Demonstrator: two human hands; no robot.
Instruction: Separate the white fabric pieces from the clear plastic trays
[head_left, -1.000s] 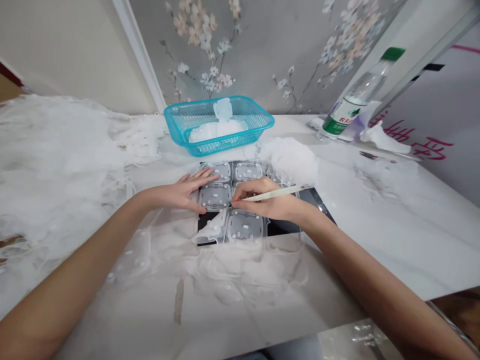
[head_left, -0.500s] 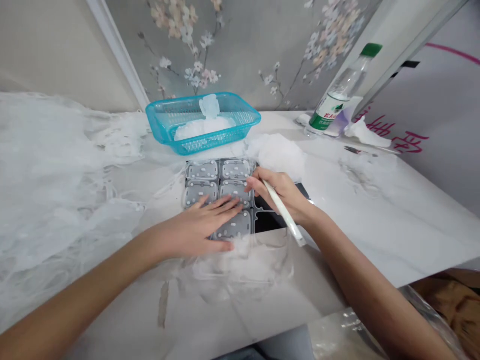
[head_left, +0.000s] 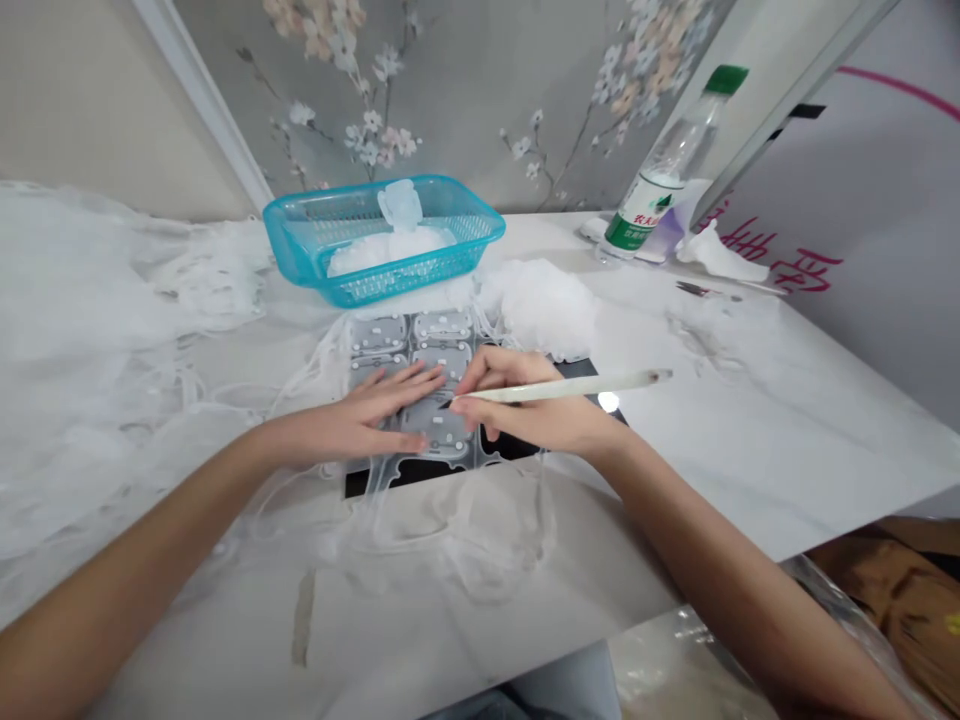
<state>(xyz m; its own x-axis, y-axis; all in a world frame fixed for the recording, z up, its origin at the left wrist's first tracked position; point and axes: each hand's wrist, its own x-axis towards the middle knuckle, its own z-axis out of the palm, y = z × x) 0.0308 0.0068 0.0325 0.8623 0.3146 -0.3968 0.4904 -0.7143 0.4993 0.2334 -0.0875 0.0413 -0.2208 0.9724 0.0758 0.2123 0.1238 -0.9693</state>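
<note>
My left hand point(head_left: 386, 405) lies flat with fingers spread, pressing on a translucent sheet of moulded rounded-rectangle pieces point(head_left: 439, 425) that rests over a black board point(head_left: 420, 474). Between the thumb and fingers of my right hand point(head_left: 517, 395) is a slim pale pen-like tool point(head_left: 592, 384). Its dark tip points left, down at the upper part of the piece just right of my left fingers. Whether the tip touches the plastic I cannot tell. Loose clear strips point(head_left: 450, 535) trail over the near side of the sheet.
Behind the sheet stands a blue basket point(head_left: 352, 290) holding translucent pieces. A white heap point(head_left: 547, 308) lies right of it, a larger pile of clear film point(head_left: 97, 360) at the left. A water bottle point(head_left: 660, 180) and small pliers-like tool point(head_left: 694, 289) are at the right.
My right hand has moved left and nearer, and the tool has swung so its tip meets the lower piece. Loose clear strips near the front have shifted, uncovering more black board. The view has moved slightly.
</note>
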